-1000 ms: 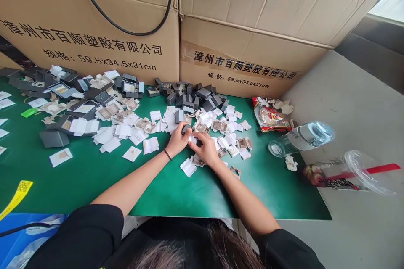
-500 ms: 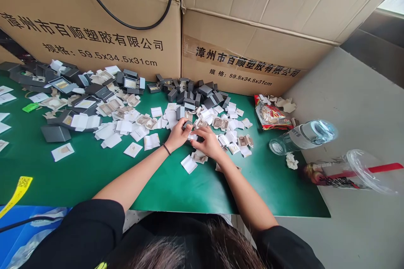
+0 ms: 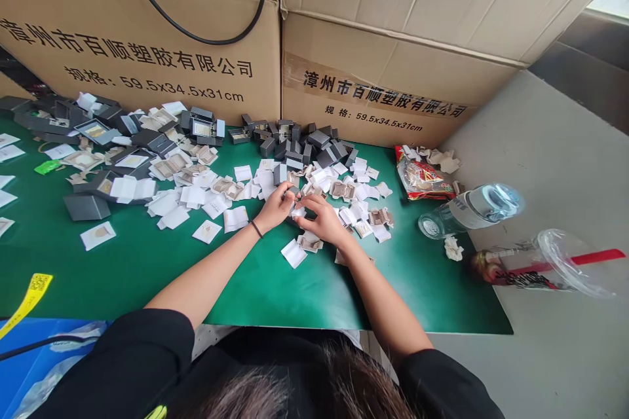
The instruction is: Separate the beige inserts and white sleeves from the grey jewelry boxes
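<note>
My left hand [image 3: 276,206] and my right hand [image 3: 322,219] meet over the middle of the green mat [image 3: 147,268]. The left fingers pinch a small grey box [image 3: 293,192]. The right fingers curl round a small white pad [image 3: 299,213] pressed against that box. Around them lie several white paper pads [image 3: 293,253] and beige inserts [image 3: 310,242]. A heap of small grey boxes [image 3: 304,147] sits just beyond my hands.
Two large printed cardboard cartons [image 3: 373,59] wall off the back. More grey boxes and white cards [image 3: 132,167] spread to the left. On the right lie a red snack packet [image 3: 422,180], a clear bottle [image 3: 469,209] and a tipped plastic cup [image 3: 550,262].
Both hands have lifted slightly and moved a little away from me, with the grey box now held up between the fingertips. The view shifted slightly.
</note>
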A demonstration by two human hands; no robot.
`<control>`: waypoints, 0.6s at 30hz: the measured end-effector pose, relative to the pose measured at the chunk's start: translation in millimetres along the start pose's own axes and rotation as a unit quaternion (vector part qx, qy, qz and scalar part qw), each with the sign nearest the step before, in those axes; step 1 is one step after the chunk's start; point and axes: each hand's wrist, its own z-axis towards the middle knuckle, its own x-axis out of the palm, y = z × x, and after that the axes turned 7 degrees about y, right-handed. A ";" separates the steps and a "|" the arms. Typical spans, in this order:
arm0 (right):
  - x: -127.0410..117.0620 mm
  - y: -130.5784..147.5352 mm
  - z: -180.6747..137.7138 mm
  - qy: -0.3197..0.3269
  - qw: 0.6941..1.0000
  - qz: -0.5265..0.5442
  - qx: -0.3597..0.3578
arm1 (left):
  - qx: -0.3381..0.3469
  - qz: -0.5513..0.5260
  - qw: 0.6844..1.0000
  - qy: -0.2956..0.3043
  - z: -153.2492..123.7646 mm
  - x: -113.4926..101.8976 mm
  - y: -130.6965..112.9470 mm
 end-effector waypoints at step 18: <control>8.8 17.5 3.9 0.006 0.994 -0.104 0.029 | 0.017 -0.012 1.000 0.020 2.7 -1.6 -2.5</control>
